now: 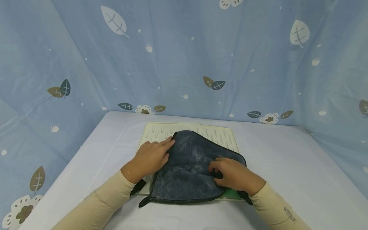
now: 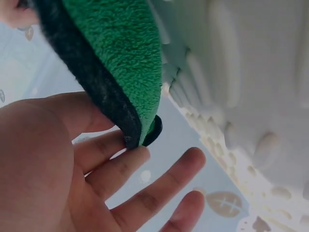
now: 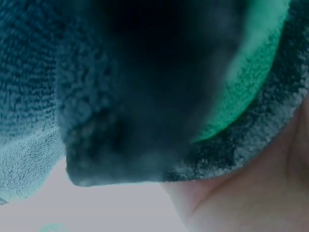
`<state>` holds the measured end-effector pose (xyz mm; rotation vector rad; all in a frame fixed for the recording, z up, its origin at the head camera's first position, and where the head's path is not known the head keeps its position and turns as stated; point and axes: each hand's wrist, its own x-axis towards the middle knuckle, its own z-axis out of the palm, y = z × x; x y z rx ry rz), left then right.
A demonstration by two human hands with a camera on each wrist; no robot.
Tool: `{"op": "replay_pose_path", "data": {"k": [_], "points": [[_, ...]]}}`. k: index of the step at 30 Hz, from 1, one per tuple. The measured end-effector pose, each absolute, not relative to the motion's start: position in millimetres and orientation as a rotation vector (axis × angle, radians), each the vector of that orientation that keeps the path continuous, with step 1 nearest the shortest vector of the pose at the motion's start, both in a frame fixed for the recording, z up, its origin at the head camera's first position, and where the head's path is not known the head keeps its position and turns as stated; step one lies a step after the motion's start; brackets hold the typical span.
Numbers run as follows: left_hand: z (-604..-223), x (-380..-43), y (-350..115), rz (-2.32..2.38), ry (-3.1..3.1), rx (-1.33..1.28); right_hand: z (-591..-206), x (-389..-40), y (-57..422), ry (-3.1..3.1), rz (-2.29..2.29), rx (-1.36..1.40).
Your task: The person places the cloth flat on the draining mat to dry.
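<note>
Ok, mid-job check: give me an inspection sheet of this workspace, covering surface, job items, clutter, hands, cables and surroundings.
Surface: white table, flat
Job's things: dark blue cloth, green underneath, black-edged, over a cream ridged mat
Clutter: nothing seen
Hands: left hand holds the cloth's left edge; right hand, fingers curled, at its right part, grip unclear
Cables: nothing seen
Surroundings: blue leaf-print curtain

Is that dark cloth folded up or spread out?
Mostly spread, though rumpled: the dark cloth covers much of the ridged mat. Its green side shows near the right hand; cannot tell if folded there.
</note>
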<state>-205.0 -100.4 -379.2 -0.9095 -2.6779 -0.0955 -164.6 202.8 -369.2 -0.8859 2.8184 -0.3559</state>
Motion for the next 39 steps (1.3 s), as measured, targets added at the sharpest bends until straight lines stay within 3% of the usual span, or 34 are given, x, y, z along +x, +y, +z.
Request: {"op": "replay_pose_path", "data": {"k": [12, 39], "points": [[-375.1, -204.2, -102.6, -0.12, -2.69, -0.832, -371.7, -164.5, 200.9, 2.857, -0.422, -1.047], [-379.5, -200.9, -103.0, -0.141, -2.866, -0.801, -367.1, -166.2, 205.2, 2.835, -0.484, -0.951]]}}
